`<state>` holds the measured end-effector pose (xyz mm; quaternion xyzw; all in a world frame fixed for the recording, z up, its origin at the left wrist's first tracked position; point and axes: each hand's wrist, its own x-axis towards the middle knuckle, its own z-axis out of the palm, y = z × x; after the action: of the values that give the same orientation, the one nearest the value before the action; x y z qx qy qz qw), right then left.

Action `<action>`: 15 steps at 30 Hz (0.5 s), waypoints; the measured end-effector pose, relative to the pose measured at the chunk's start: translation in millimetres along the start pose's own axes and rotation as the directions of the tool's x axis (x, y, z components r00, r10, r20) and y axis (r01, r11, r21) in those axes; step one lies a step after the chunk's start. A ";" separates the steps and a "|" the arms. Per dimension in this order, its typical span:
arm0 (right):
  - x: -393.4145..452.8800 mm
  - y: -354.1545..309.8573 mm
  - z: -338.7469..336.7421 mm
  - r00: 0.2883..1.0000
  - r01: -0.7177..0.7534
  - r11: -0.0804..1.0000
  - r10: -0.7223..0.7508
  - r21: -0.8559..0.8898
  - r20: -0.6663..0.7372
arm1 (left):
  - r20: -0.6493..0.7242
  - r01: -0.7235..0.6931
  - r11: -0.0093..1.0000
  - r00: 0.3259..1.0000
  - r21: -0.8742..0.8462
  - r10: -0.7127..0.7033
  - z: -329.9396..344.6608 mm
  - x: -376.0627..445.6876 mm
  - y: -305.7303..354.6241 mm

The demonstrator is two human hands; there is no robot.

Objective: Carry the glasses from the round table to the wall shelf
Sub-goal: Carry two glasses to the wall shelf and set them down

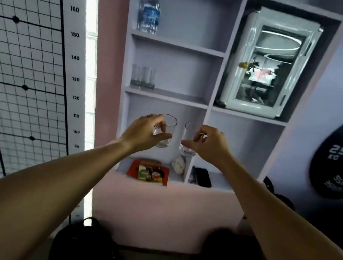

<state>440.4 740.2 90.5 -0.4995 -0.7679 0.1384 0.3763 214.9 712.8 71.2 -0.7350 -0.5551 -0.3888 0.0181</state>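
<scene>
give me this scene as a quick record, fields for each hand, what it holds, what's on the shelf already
left hand: left hand grips a clear drinking glass, upright
right hand: right hand grips a second clear glass, upright
position: both held in front of the lilac wall shelf, not yet set down
middle shelf: clear glasses already placed
top shelf: plastic water bottle with blue label
right compartment: small white glass-door fridge
</scene>
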 end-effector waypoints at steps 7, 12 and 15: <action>96.7 -38.2 31.9 0.995 0.072 0.997 -0.070 0.028 -0.066 | -0.105 -0.005 1.000 0.994 0.017 0.007 -34.1 73.1 -67.1; 149.5 -55.0 63.6 0.991 0.102 0.994 -0.097 0.045 -0.087 | -0.162 -0.013 0.999 0.987 0.040 0.020 -48.9 111.2 -112.6; 175.3 -59.1 75.7 0.987 0.120 0.992 -0.114 0.044 -0.116 | -0.183 -0.015 0.998 0.983 0.068 0.027 -50.2 129.8 -131.9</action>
<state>308.9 877.9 150.9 -0.4510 -0.7697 0.1071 0.4391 88.2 844.4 129.5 -0.7009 -0.5558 -0.4362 0.0975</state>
